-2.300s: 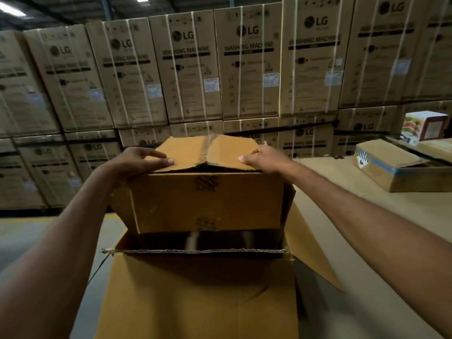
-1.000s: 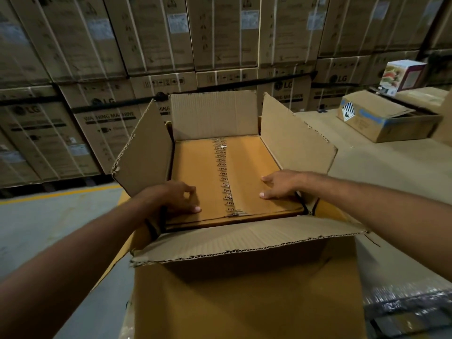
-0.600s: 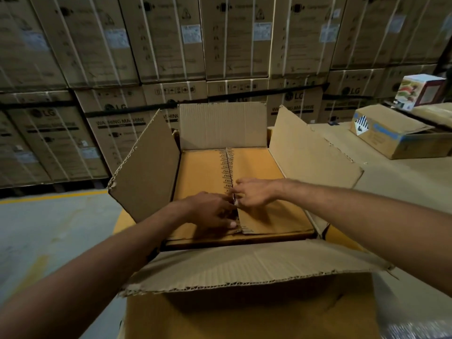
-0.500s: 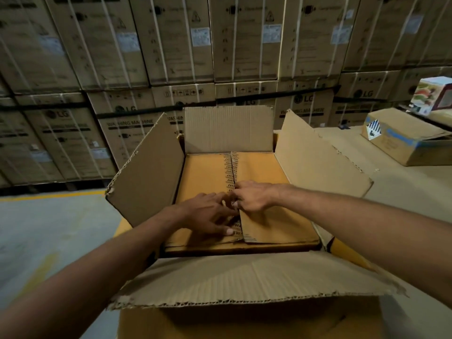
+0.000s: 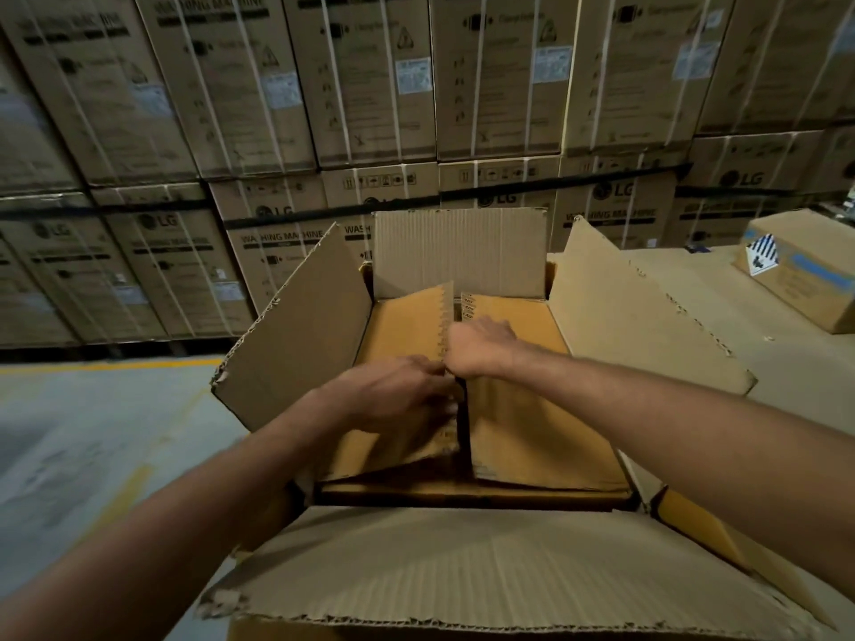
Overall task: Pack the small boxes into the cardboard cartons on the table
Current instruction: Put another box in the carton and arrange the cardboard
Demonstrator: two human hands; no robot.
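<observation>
Cardboard forms every container in view. We see a large carton (image 5: 296,316) standing open at the left end of the tabletop (image 5: 703,279), its four flaps spread upward and outward. Inside it sits a smaller orange-brown box (image 5: 546,490), filling most of the opening. The taped centre seam of this box is parted: its left flap (image 5: 407,326) is lifted and tilted, while its right flap (image 5: 523,432) lies nearly flat. We note the left hand (image 5: 393,395) with fingers curled round the inner edge of the left flap. The right hand (image 5: 481,349) is just beside it, fingers hooked over the inner edge of the right flap. The gap between the flaps is dark, so we cannot tell what the box contains. Well apart on the tabletop, to the right, rests a blue-taped box (image 5: 800,275) bearing a diamond label. Behind, strapped washing-machine cartons (image 5: 370,85) stand stacked as a wall above a grey floor (image 5: 92,432).
</observation>
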